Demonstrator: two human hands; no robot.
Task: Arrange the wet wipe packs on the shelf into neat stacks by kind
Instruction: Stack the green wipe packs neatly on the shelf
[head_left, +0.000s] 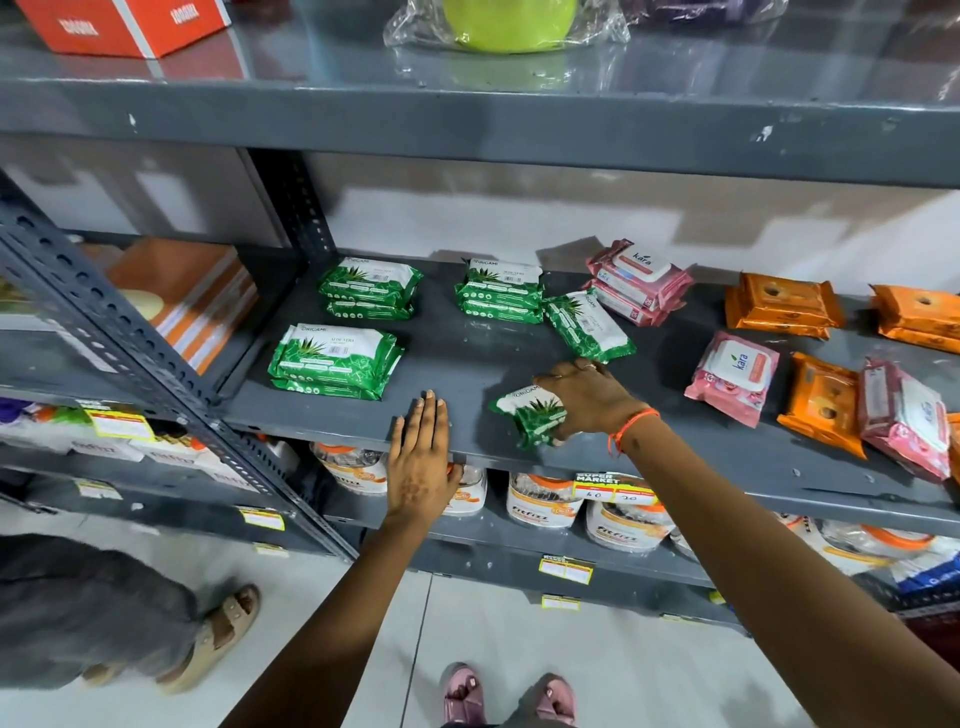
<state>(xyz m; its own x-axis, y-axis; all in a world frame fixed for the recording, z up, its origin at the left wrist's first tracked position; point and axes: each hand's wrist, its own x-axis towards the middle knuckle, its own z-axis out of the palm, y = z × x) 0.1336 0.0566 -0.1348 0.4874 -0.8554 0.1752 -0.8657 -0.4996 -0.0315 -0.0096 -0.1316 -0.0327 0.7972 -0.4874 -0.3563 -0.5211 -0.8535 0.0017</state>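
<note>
3 kinds of wet wipe packs lie on the grey shelf (457, 358) across the middle of the frame: green, pink and orange. The right hand (589, 397) is closed around 1 green pack (530, 413) near the shelf's front edge, just below centre, with the fingers wrapped over its right end and the pack tilted. An orange thread is tied round that wrist. The left hand (421, 457) lies flat and open, fingers straight, palm down on the front lip of the shelf, left of the held pack and holding nothing.

Green packs sit in 3 short stacks: one at centre left (335, 364), one behind it (370, 286), and one at upper centre (500, 291). 1 loose green pack (589, 326) lies askew just right of that last stack, touching it and just above the right hand. A stack of pink packs (641, 283) stands to the right of it, skewed. 1 single pink pack (735, 376) lies apart at centre right, and another pink pack (906, 418) sits tilted near the right edge. Orange packs lie in a stack at upper right (784, 306), another (917, 317) at the far right edge, and 1 (821, 402) between the 2 lower pink packs.

Below the shelf, white tubs (545, 501) with orange print fill the lower shelf.
</note>
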